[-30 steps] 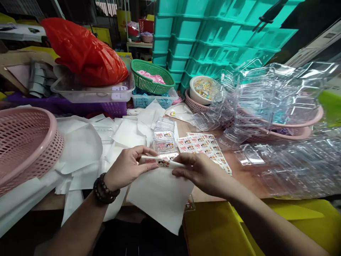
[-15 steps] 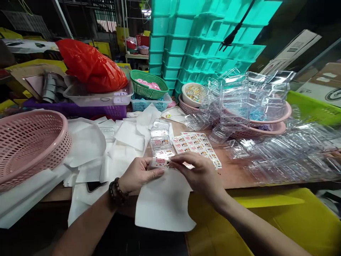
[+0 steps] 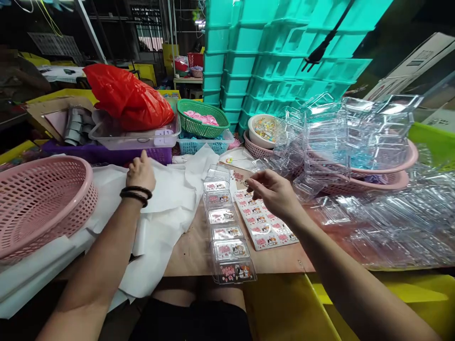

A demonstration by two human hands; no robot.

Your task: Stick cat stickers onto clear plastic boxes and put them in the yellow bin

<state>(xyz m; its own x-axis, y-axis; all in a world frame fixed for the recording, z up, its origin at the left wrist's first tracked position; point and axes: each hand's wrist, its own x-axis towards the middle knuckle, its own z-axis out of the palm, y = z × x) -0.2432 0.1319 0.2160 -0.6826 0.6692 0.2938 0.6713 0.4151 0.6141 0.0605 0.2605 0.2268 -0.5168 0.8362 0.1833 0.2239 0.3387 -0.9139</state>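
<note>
My left hand (image 3: 140, 174), a dark bead bracelet on its wrist, rests on the pile of white backing paper (image 3: 170, 189) at the left. Its fingers are mostly hidden beyond the knuckles. My right hand (image 3: 273, 190) hovers over the far end of a sticker sheet (image 3: 265, 227). Its thumb and forefinger are pinched together; what they hold is too small to make out. Between my hands a row of small clear boxes (image 3: 225, 222) with cartoon stickers on their lids runs from the table's front edge towards the back.
A pink basket (image 3: 42, 199) stands at the left and a heap of clear plastic boxes (image 3: 373, 208) fills the right, some in a pink basin (image 3: 408, 156). Behind are a green basket (image 3: 199, 125), a red bag (image 3: 128, 97), a bowl of small pieces (image 3: 265, 127) and stacked teal crates (image 3: 270, 61).
My hands have parted. The left one went up and left onto the paper pile; the right one rose over the sticker sheet. The white sheet at the front edge is gone, baring the box row.
</note>
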